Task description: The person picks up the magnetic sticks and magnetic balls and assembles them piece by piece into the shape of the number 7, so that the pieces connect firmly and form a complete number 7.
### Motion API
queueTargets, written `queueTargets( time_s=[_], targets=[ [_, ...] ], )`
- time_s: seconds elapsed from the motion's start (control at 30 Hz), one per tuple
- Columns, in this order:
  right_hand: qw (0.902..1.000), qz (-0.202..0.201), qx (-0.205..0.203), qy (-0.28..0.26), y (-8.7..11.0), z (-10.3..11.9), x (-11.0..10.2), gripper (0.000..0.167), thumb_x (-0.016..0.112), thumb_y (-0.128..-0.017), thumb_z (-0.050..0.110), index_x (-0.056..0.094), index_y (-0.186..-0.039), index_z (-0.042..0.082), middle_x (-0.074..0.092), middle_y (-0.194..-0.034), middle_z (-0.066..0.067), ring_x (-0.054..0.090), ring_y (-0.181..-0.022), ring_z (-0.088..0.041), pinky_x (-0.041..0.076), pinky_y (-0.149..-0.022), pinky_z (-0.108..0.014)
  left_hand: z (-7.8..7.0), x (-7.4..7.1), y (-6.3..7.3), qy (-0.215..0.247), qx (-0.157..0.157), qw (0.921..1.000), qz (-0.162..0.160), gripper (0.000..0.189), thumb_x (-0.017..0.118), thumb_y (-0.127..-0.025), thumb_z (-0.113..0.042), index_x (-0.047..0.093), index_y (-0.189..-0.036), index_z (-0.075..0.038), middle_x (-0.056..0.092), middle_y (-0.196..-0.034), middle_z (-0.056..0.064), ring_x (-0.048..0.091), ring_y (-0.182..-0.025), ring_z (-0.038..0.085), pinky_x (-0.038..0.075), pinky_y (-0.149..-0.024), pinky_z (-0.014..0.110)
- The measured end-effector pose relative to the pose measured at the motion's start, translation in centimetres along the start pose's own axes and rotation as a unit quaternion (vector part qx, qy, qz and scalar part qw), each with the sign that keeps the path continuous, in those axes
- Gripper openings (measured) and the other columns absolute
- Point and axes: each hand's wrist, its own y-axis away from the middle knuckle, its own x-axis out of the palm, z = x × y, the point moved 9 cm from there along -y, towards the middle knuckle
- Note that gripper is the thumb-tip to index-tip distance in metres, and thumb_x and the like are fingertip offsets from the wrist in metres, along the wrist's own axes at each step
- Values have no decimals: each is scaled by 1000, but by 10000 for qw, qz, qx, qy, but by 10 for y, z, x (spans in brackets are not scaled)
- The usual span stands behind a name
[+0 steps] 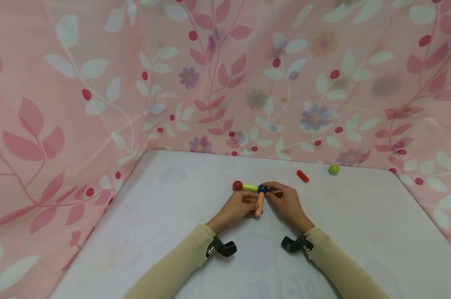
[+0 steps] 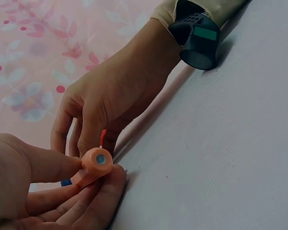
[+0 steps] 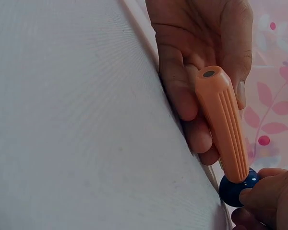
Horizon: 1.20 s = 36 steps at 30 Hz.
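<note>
My left hand (image 1: 240,205) pinches an orange ribbed magnetic rod (image 1: 260,203) between thumb and fingers. A round metal magnet shows in the rod's near end in the left wrist view. The rod's far end meets a dark blue ball (image 3: 234,190), which my right hand (image 1: 287,203) pinches with thumb and fingertips. From the blue ball's left side a yellow-green rod (image 1: 249,187) runs to a red ball (image 1: 237,185), all in one line. In the left wrist view the blue ball is mostly hidden behind the orange rod and fingers.
On the white-covered table (image 1: 359,232), a loose red rod (image 1: 303,176) lies beyond my right hand. A green ball (image 1: 334,169) sits farther right, near the back edge. A pink floral cloth (image 1: 255,74) hangs behind the table and along its sides.
</note>
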Motion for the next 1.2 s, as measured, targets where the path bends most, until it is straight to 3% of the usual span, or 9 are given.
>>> queueTargets(
  time_s=[0.1, 0.3, 0.53, 0.87, 1.2],
  targets=[
    [10000, 11, 70, 17, 0, 0, -1, 36, 71, -96, -2, 73, -130, 10, 73, -119, -11, 71, -103, -29, 59, -86, -48, 2, 0, 0, 136, -51, 9999, -5, 29, 71, -99, -6, 68, -126, 3, 73, -107, 9, 72, -93, 19, 60, -80, 32],
    [9999, 0, 86, 67, 0, -1, -3, 42, 70, -95, -4, 71, -133, 12, 72, -118, -14, 70, -104, -31, 60, -86, -48, 1, -1, 1, -12, -22, 9999, -103, 32, 72, -98, -8, 67, -128, 3, 72, -108, 8, 70, -95, 18, 59, -81, 31],
    [9997, 176, -128, 100, -2, 0, 5, 32, 69, -101, 7, 72, -133, 13, 72, -121, -7, 70, -95, -22, 59, -80, -41, 2, -1, 0, -109, 12, 9999, -134, 30, 72, -98, -9, 68, -126, 2, 72, -109, 8, 69, -95, 17, 59, -81, 31],
    [9998, 82, -127, 103, -7, 1, 5, 25, 70, -101, 7, 74, -125, 11, 74, -112, -6, 71, -94, -23, 60, -81, -44, 0, -2, 0, -331, 17, 9993, -181, 29, 73, -98, -10, 70, -125, 1, 72, -108, 6, 69, -94, 16, 58, -79, 30],
    [9997, 161, -52, 166, -7, 0, 3, 25, 71, -100, 8, 74, -124, 13, 74, -111, -7, 71, -96, -25, 60, -81, -47, 0, -3, 1, -232, -90, 9996, -138, 30, 69, -100, -9, 68, -128, 2, 71, -109, 6, 67, -92, 16, 57, -77, 28]
  ],
)
